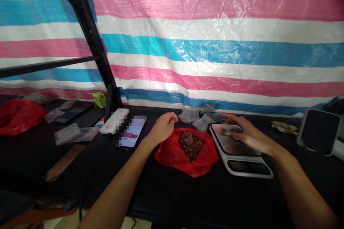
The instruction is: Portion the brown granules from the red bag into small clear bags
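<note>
A red plastic bag [176, 155], its mouth open, lies on the black table between my hands. It holds small brown seed-like or nut-like pieces [196, 148] and a small clear cup [187, 138]. My left hand [164, 127] rests at the bag's far left edge with fingers curled in and nothing visible in them. My right hand [244, 132] is over the steel plate of a white digital scale [228, 146]. Its thumb and fingers are around a small clear plastic bag [228, 128]; what is inside it I cannot make out. The scale's display looks dark.
Several small clear bags [202, 121] lie behind the red bag. Left of my left arm are a phone [133, 132] and a white power bank [115, 121]. A dark-screened device [319, 132] stands at the right. A black metal frame [92, 39] rises at the left before striped sheeting [215, 53].
</note>
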Action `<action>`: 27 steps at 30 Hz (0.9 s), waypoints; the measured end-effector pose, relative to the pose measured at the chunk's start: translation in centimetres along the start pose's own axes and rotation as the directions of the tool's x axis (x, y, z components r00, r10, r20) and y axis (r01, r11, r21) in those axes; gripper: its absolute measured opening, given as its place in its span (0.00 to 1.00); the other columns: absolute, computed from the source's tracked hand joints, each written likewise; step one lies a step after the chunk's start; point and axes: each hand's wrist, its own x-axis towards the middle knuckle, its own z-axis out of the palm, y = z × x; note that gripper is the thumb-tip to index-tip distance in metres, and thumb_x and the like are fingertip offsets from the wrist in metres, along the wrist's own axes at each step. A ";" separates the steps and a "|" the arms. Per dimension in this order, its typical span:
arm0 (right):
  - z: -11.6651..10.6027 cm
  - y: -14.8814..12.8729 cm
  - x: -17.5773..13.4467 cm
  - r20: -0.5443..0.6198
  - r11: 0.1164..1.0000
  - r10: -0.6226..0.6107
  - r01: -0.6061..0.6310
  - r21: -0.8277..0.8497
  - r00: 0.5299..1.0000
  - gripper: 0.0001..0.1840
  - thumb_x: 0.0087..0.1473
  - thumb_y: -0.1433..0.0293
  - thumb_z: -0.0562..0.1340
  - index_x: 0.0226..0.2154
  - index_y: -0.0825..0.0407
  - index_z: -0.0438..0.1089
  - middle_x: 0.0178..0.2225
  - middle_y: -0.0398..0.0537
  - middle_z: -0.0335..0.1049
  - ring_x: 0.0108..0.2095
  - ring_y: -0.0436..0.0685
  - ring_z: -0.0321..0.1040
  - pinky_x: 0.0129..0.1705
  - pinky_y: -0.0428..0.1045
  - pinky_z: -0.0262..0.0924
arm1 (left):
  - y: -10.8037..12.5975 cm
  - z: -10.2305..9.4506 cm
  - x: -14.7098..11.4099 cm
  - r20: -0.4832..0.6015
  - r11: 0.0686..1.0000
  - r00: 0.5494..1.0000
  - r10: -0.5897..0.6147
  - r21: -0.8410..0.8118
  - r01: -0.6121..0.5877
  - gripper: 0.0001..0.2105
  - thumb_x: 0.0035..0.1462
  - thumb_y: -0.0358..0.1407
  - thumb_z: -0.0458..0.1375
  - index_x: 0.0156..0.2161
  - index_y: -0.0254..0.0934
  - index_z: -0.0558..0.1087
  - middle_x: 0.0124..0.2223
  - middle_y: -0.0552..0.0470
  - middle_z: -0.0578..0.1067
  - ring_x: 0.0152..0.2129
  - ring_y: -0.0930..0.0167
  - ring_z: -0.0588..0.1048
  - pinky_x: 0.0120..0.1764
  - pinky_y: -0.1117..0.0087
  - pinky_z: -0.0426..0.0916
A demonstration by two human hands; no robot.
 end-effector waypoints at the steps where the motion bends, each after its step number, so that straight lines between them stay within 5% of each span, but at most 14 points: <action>1: 0.0 0.0 0.0 0.005 1.000 0.015 -0.015 -0.020 1.000 0.43 0.43 0.69 0.60 0.64 0.42 0.65 0.50 0.52 0.76 0.53 0.70 0.70 0.59 0.67 0.60 | 0.1 -0.1 0.0 -0.013 1.000 1.000 0.026 0.011 -0.026 0.14 0.58 0.23 0.47 0.35 0.37 0.74 0.37 0.51 0.77 0.37 0.69 0.75 0.44 0.69 0.67; 7: 0.8 0.5 0.0 -0.019 0.998 -0.010 0.009 -0.064 1.000 0.41 0.44 0.68 0.64 0.63 0.38 0.67 0.47 0.49 0.77 0.48 0.68 0.74 0.54 0.66 0.65 | 0.7 -0.2 -0.4 -0.015 0.994 0.997 0.078 0.083 -0.077 0.13 0.62 0.26 0.49 0.35 0.38 0.75 0.38 0.52 0.76 0.35 0.70 0.75 0.40 0.70 0.66; 14: 0.7 -2.0 0.4 -0.230 0.986 -0.109 0.135 0.098 0.967 0.27 0.55 0.58 0.66 0.57 0.43 0.73 0.46 0.51 0.78 0.47 0.68 0.74 0.55 0.64 0.67 | 2.0 0.2 -0.5 0.006 0.988 0.995 0.100 -0.123 -0.099 0.08 0.62 0.28 0.54 0.39 0.37 0.76 0.35 0.53 0.77 0.30 0.72 0.73 0.33 0.72 0.64; 18: 1.9 -6.2 0.4 -0.465 0.946 -0.104 0.232 0.227 0.879 0.22 0.61 0.58 0.66 0.56 0.43 0.71 0.51 0.51 0.74 0.51 0.65 0.71 0.58 0.61 0.64 | 3.4 0.3 -1.0 0.064 0.974 0.995 0.070 -0.221 -0.054 0.11 0.59 0.31 0.61 0.48 0.38 0.75 0.47 0.49 0.79 0.43 0.68 0.76 0.47 0.67 0.69; 22: 5.3 -10.6 0.3 -0.415 0.850 -0.167 0.344 0.399 0.894 0.19 0.62 0.60 0.66 0.55 0.43 0.70 0.49 0.49 0.73 0.48 0.62 0.73 0.55 0.58 0.68 | 4.5 1.0 -1.8 0.189 0.905 0.970 0.154 -0.421 -0.062 0.30 0.55 0.36 0.70 0.62 0.43 0.68 0.62 0.46 0.73 0.58 0.63 0.73 0.60 0.61 0.65; 24: 6.8 -11.7 0.2 -0.370 0.818 -0.220 0.377 0.435 0.903 0.19 0.64 0.61 0.65 0.56 0.41 0.69 0.53 0.50 0.72 0.53 0.62 0.71 0.59 0.59 0.66 | 4.7 1.5 -1.9 0.249 0.860 0.954 0.166 -0.510 -0.017 0.32 0.53 0.38 0.71 0.62 0.42 0.68 0.59 0.45 0.75 0.54 0.63 0.75 0.57 0.62 0.68; 27: 8.1 -11.7 0.0 -0.359 0.788 -0.202 0.369 0.493 0.911 0.29 0.63 0.59 0.65 0.64 0.39 0.59 0.56 0.52 0.67 0.54 0.62 0.69 0.58 0.59 0.66 | 4.4 1.7 -1.6 0.287 0.834 0.950 0.124 -0.548 0.056 0.24 0.56 0.41 0.69 0.55 0.38 0.72 0.42 0.50 0.78 0.37 0.69 0.77 0.42 0.68 0.71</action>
